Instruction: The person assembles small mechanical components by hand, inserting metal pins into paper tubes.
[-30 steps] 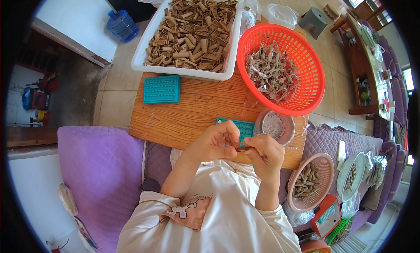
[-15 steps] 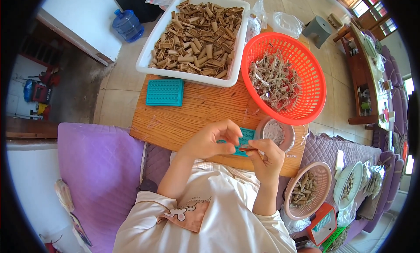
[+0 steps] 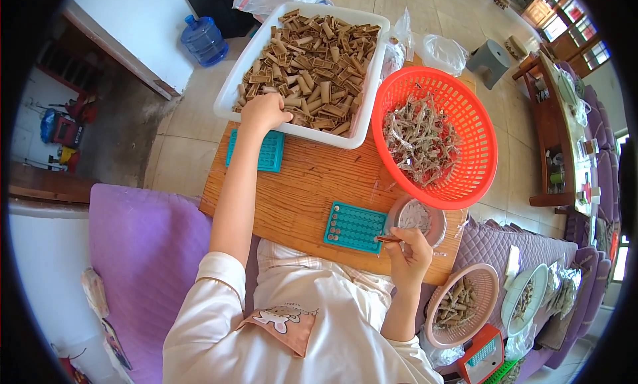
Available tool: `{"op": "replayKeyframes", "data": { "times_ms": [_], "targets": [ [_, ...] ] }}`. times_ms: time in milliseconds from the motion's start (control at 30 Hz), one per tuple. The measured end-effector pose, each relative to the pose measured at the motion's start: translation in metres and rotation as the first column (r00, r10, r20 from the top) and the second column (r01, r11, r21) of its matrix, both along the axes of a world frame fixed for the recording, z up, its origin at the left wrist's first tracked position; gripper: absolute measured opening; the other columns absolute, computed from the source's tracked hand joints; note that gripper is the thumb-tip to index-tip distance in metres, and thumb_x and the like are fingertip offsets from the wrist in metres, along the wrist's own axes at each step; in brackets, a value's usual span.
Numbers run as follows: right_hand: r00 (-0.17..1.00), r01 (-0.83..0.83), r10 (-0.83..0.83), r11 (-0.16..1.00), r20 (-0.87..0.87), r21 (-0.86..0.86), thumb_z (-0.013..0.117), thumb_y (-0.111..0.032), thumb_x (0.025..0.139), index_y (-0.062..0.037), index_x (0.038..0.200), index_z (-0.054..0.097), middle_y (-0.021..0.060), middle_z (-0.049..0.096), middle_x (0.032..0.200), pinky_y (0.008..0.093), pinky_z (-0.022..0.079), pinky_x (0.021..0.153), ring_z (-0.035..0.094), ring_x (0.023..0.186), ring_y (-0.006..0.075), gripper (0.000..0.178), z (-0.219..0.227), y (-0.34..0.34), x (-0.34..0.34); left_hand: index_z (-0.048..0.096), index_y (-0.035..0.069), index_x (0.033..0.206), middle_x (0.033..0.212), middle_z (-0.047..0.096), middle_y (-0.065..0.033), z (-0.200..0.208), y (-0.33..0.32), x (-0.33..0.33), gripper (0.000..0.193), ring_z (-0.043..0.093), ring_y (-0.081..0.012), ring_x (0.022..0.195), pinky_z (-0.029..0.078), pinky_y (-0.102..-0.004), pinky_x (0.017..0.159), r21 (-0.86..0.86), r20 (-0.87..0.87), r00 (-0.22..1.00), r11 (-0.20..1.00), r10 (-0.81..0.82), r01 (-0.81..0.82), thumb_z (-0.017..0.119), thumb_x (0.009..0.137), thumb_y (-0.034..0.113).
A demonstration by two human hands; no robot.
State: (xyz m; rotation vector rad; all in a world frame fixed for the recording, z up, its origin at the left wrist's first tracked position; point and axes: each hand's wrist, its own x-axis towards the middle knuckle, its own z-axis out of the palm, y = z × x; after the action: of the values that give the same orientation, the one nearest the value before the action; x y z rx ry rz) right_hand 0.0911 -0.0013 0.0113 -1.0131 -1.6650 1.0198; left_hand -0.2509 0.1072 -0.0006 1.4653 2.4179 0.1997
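My left hand (image 3: 263, 111) reaches over the near edge of a white plastic bin (image 3: 224, 92) heaped with tan half-tube pieces (image 3: 319, 72). Its fingers curl down among the pieces, and their tips are hidden. At the table's near right, my right hand (image 3: 412, 251) pinches a thin dark-brown stick (image 3: 389, 238) with a pale end. That stick is beside the right edge of a teal tray with rows of round holes (image 3: 359, 226). Several small round pieces (image 3: 334, 231) sit in the tray's left column.
A second teal tray (image 3: 271, 151) lies by the bin, under my left forearm. A red basket (image 3: 488, 145) of clear, shrivelled scraps stands at the right, beside a pinkish bowl (image 3: 438, 228) holding something pale. On the sofa are a pink basket (image 3: 495, 291) and a pale green one (image 3: 515, 294).
My left hand has left my right hand and moved up and left to the bin. My right hand keeps the brown stick. The near tray shows more fully.
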Motion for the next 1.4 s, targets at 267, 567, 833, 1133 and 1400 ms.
{"op": "replayKeyframes", "data": {
  "times_ms": [267, 567, 833, 1133, 1400],
  "targets": [
    [0.998, 0.054, -0.054, 0.998, -0.013, -0.03, 0.061, 0.012, 0.064, 0.003, 0.085, 0.059, 0.0094, 0.058, 0.074, 0.0233, 0.045, 0.06, 0.058, 0.066, 0.0158, 0.023, -0.004, 0.006, 0.002, 0.061, 0.01, 0.084, 0.083, 0.062, -0.0069, 0.009, 0.013, 0.006, 0.016, 0.059, -0.0238, 0.081, 0.047, -0.0355, 0.068, 0.112, 0.015, 0.999, 0.993, -0.041, 0.04, 0.061, 0.068, 0.012],
    [0.993, 0.045, -0.053, 0.996, -0.102, -0.08, 0.059, 0.013, 0.065, 0.0038, 0.087, 0.058, 0.0094, 0.057, 0.076, 0.0236, 0.046, 0.063, 0.058, 0.068, 0.015, 0.024, -0.01, 0.001, -0.002, 0.059, 0.009, 0.086, 0.083, 0.061, -0.0075, -0.006, 0.02, 0.009, 0.014, 0.058, -0.0238, 0.082, 0.046, -0.0369, 0.07, -0.053, -0.029, 0.984, 0.983, -0.175, 0.174, 0.06, 0.073, 0.013],
    [0.974, 0.126, -0.147, 0.984, -0.174, -0.125, 0.056, 0.013, 0.07, 0.0047, 0.093, 0.056, 0.007, 0.055, 0.081, 0.0234, 0.047, 0.067, 0.056, 0.073, 0.0128, 0.024, -0.004, 0.004, -0.006, 0.053, 0.001, 0.078, 0.07, 0.058, -0.0101, 0.039, -0.009, 0.041, 0.008, 0.056, -0.0205, 0.062, 0.043, -0.0301, 0.058, 0.486, 0.327, 0.917, 0.873, -0.23, 0.045, 0.051, 0.077, 0.009],
    [0.903, 0.313, -0.343, 0.938, -0.259, -0.15, 0.053, 0.004, 0.08, 0.0017, 0.1, 0.053, 0.0048, 0.056, 0.087, 0.0199, 0.045, 0.064, 0.054, 0.072, 0.0085, 0.02, -0.003, 0.024, -0.054, 0.059, 0.001, 0.089, 0.075, 0.057, -0.0036, 0.036, -0.1, 0.15, 0.012, 0.05, -0.0064, 0.064, 0.042, -0.0204, 0.057, 0.501, 0.708, 0.52, 0.858, -0.479, 0.108, 0.053, 0.078, 0.003],
    [0.86, 0.305, -0.393, 0.907, -0.326, -0.29, 0.053, 0.0, 0.081, 0.001, 0.097, 0.051, 0.0037, 0.055, 0.083, 0.0187, 0.043, 0.061, 0.051, 0.069, 0.0062, 0.016, -0.016, 0.017, -0.069, 0.055, 0.001, 0.101, 0.096, 0.053, -0.0038, 0.022, -0.134, 0.172, 0.03, 0.05, -0.0088, 0.082, 0.044, -0.0219, 0.069, 0.434, 0.898, 0.113, 0.898, -0.425, -0.071, 0.066, 0.075, 0.012]
  ]
}}
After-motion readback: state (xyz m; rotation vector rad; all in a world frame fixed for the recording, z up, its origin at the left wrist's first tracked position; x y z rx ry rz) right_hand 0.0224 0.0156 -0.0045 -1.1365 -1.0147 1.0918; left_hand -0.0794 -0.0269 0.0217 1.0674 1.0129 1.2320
